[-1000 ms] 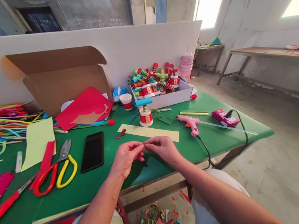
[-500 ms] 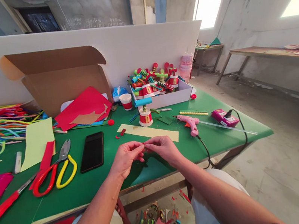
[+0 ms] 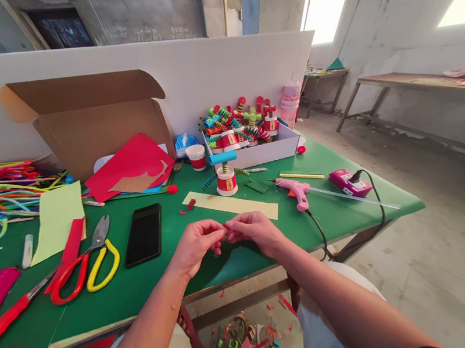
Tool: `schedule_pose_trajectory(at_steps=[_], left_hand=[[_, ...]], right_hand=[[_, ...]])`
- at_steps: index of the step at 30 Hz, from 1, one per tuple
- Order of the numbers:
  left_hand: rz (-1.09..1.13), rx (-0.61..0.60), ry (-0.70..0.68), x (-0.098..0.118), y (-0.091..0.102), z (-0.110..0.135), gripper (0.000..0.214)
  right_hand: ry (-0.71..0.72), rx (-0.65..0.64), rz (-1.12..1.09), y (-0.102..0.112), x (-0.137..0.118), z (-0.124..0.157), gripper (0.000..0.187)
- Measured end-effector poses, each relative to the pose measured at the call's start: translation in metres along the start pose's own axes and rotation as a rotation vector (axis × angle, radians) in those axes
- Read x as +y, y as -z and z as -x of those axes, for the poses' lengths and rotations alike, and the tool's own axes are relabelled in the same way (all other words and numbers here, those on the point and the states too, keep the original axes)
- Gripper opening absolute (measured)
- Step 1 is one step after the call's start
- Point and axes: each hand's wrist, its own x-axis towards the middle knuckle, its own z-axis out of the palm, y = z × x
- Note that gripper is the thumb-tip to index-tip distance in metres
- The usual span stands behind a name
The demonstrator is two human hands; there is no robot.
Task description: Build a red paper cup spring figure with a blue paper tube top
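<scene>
My left hand (image 3: 202, 244) and my right hand (image 3: 253, 231) meet fingertip to fingertip above the near edge of the green table. Both pinch a tiny red piece (image 3: 225, 227), mostly covered by the fingers; it looks like paper. Just beyond them lies a pale yellow paper strip (image 3: 241, 205), with a small red coiled piece (image 3: 192, 204) at its left end. Behind the strip stands a red and white paper cup figure (image 3: 227, 182), upside down, with coiled arms and a blue tube on top.
To the right lie a pink glue gun (image 3: 296, 190) with its cord and a pink power strip (image 3: 350, 184). Leftward are a black phone (image 3: 143, 235), red-and-yellow-handled shears (image 3: 95, 257) and a red-handled tool (image 3: 11, 321). A white box (image 3: 260, 154) full of similar figures stands behind.
My fingertips have shifted slightly on the red piece, and a little more of it shows between them. Everything on the table stays where it was.
</scene>
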Motion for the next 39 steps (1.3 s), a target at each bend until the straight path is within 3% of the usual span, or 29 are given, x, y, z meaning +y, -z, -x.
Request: schedule_pose_trajectory(at_steps=[15, 22, 30, 33, 36, 39], left_hand=[[-0.03, -0.005, -0.026, 0.001, -0.002, 0.002, 0.028], [-0.07, 0.131, -0.216, -0.003, -0.006, -0.003, 0.034], [-0.29, 0.117, -0.396, -0.014, -0.003, -0.006, 0.017], [-0.354, 0.206, -0.476, -0.011, 0.002, -0.007, 0.013], [-0.364, 0.294, -0.457, -0.009, 0.013, -0.011, 0.014], [-0.382, 0.354, -0.397, -0.008, 0.026, -0.012, 0.015]], right_hand=[[-0.005, -0.009, -0.029, 0.002, -0.001, 0.001, 0.04], [-0.079, -0.025, -0.149, 0.002, -0.003, -0.001, 0.04], [-0.105, -0.06, -0.151, 0.006, 0.001, -0.003, 0.04], [-0.002, 0.001, 0.052, 0.008, 0.0, -0.004, 0.028], [0.25, 0.129, 0.551, 0.007, 0.0, -0.003, 0.009], [0.437, 0.081, 1.012, 0.005, -0.001, 0.0, 0.02]])
